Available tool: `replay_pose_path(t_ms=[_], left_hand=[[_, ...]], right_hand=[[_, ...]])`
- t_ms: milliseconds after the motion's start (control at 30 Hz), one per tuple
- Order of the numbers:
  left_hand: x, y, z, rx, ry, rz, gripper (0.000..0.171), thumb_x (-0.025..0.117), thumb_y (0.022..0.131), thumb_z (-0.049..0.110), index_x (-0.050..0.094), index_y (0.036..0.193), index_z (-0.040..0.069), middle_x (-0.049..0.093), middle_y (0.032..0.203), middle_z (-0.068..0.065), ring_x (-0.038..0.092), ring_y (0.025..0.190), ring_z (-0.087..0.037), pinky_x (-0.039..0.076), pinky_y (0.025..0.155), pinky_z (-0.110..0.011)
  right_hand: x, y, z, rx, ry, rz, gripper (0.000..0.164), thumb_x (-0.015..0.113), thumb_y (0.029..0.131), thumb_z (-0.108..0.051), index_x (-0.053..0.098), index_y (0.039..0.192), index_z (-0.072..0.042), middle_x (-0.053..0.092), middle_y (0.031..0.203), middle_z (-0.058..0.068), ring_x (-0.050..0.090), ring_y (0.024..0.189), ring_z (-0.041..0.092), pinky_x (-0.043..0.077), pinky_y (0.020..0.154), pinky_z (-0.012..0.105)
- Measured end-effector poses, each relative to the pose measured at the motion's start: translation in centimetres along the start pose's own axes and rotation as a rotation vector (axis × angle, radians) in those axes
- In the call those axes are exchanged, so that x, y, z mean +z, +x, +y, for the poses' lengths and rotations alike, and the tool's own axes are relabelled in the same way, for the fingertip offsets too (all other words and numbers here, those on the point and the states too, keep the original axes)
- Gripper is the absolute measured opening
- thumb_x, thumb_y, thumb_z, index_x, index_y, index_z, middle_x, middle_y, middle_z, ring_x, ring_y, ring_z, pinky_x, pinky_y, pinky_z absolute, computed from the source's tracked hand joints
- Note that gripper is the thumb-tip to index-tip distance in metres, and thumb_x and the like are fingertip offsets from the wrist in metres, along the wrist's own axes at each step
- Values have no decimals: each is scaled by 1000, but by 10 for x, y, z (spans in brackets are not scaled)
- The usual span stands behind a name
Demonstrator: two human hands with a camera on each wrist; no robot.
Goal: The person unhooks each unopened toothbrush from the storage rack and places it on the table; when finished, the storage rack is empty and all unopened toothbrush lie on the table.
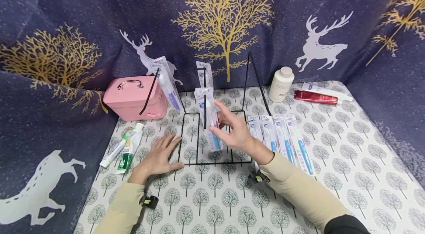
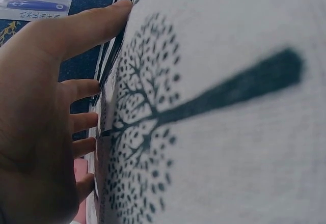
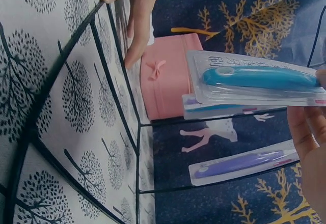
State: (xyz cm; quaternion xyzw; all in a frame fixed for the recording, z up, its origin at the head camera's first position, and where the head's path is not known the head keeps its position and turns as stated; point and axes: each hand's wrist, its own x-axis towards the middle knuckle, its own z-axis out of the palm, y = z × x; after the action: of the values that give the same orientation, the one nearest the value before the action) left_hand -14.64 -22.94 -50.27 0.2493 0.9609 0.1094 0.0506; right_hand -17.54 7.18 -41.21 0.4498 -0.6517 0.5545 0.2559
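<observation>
A black wire rack (image 1: 212, 163) with tall rods stands on the tree-print cloth. My right hand (image 1: 237, 132) holds a packaged blue toothbrush (image 3: 219, 94) by its edge at the middle rod, thumb and fingers at the clear pack. In the head view the fingers partly hide it. Behind it, another toothbrush pack (image 1: 203, 65) hangs higher on the rack. On the left rod hang packs with a purple toothbrush (image 1: 172, 97) in front. My left hand (image 1: 158, 157) lies spread on the cloth, its thumb touching the rack's front left corner.
Several packaged blue toothbrushes (image 1: 289, 149) lie in a row right of the rack. Behind them are a white bottle (image 1: 281, 84), a red tube (image 1: 315, 97) and a white tube (image 1: 327, 90). At left sit a pink case (image 1: 132, 95) and toothpaste tubes (image 1: 131, 147).
</observation>
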Motion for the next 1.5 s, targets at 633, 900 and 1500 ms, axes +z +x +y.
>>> replay_pose_path(t_ms=[633,900,1500], left_hand=[[-1,1,1,-12,-6,-17,97,55,70,71,22,146,20,12,153,-10,16,136,-39,15,107,-62],[-1,2,2,-27,1,-28,98,54,70,73,21,146,22,11,153,-10,15,137,-37,14,108,-61],[0,-1,2,-20,-12,-18,97,54,71,72,20,146,21,9,153,-10,14,137,-38,14,108,-61]], right_hand=[[0,-13,-33,-105,56,-39,73,66,72,5,28,132,18,61,71,11,56,55,12,50,53,16],[-2,-20,-46,-88,83,-79,72,64,74,6,25,134,17,63,79,13,59,61,12,51,55,14],[-4,-22,-69,-96,105,-118,68,64,77,2,27,131,19,61,76,13,58,60,13,52,57,14]])
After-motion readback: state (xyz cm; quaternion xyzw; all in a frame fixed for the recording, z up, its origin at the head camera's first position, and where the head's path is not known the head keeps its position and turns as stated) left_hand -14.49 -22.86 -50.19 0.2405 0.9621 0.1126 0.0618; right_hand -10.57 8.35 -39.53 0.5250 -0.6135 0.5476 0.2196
